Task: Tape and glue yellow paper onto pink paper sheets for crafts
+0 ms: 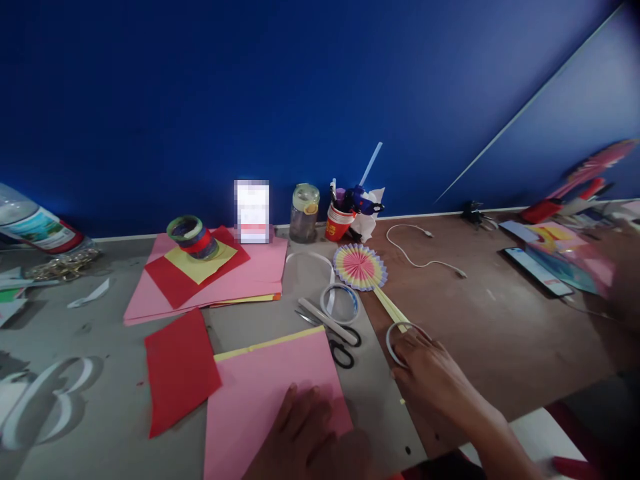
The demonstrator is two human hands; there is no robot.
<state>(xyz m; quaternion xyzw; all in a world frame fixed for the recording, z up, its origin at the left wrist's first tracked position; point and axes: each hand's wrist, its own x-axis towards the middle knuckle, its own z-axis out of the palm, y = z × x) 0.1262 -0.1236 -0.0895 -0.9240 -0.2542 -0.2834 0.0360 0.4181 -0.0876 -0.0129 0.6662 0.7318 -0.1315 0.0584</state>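
My left hand point(305, 437) lies flat, fingers spread, on a pink paper sheet point(273, 387) at the near edge of the table. My right hand point(433, 377) rests on the table with its fingers curled onto a white tape ring point(395, 333). Just beyond that ring lies a pleated paper fan point(360, 267) with a yellow stick. Black-handled scissors point(333, 333) lie between the pink sheet and the ring. A second tape ring point(340, 303) with a loose white strip sits beside the scissors.
A red sheet point(180, 370) lies left of the pink one; a stack of pink, red and yellow paper point(210, 280) carries tape rolls point(193, 237). A jar point(304, 213), red pen cup point(340, 220), white cable point(425, 257) and phone point(537, 270) stand farther back. Another person's blurred arm point(623, 280) is at right.
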